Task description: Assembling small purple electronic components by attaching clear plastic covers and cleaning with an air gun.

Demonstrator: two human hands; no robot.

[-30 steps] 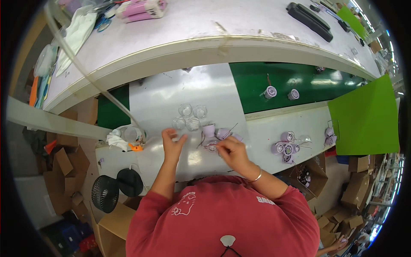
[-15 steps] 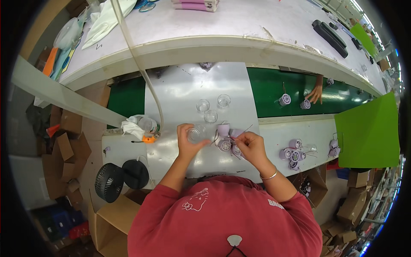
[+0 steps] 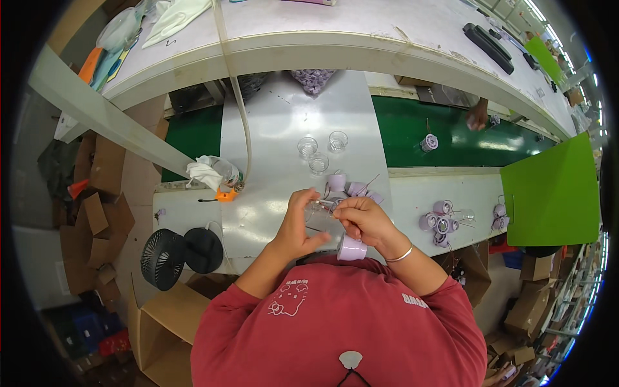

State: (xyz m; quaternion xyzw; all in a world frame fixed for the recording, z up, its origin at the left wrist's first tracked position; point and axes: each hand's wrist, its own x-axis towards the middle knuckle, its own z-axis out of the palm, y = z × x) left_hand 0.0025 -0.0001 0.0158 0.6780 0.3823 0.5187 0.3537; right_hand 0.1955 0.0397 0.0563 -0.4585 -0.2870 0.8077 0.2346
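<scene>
My left hand (image 3: 298, 226) curves round a clear cup (image 3: 317, 210), tilted in front of my chest and partly hidden by the fingers. My right hand (image 3: 366, 220) is closed in a pinch beside the cup's mouth, apparently on thin wires. Below those fingers hangs a lilac cylindrical part (image 3: 353, 248), close to my shirt. Just beyond my hands, several more lilac parts with thin dark red wires lie on the metal sheet, among them an upright lilac part (image 3: 336, 182). Farther off stand three clear cups, the closest being a ribbed clear cup (image 3: 318, 163).
A black fan (image 3: 164, 258), an orange clamp (image 3: 225, 195) and a white cloth (image 3: 205, 173) are at left. To the right are a lilac cluster (image 3: 442, 224) and a green board (image 3: 551, 190). Another person's hand (image 3: 477, 116) reaches over the green belt (image 3: 403, 126). A shelf edge (image 3: 309, 53) crosses ahead.
My right hand has lifted a lilac part off the metal sheet and toward my chest. The left hand has brought the clear cup rightward to meet it. The other person's hand has drawn back.
</scene>
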